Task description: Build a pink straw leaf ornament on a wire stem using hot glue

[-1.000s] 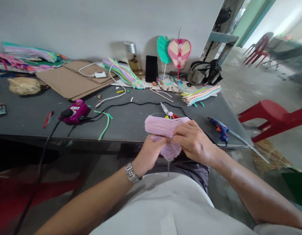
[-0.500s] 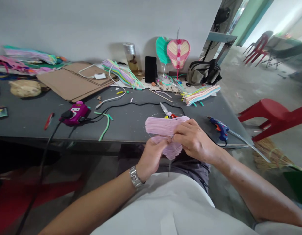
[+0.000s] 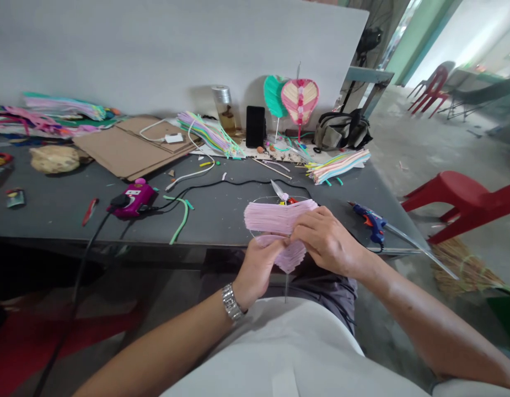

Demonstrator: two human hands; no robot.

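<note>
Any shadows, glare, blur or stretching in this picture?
Head view, back: a soft shadow beside the clear, silver-lidded cylindrical jar on the pale wall panel; head view, upper right: washed-out glare, the distant red plastic chair soft; head view, right edge: the near red plastic seat looks stretched; head view, centre: lilac pleated strips distinguishable.

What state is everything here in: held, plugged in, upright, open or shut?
Left hand: closed on the lilac fan
Right hand: pinching the lilac fan
Lilac fan: held, gap between upper and lower strips
Glue gun: lying down, clear stick protruding
Purple adapter: black plug inserted
Phone: upright, screen dark
Jar: upright, lid on
Cardboard: lying flat
Bag: open or shut, cannot tell
</note>
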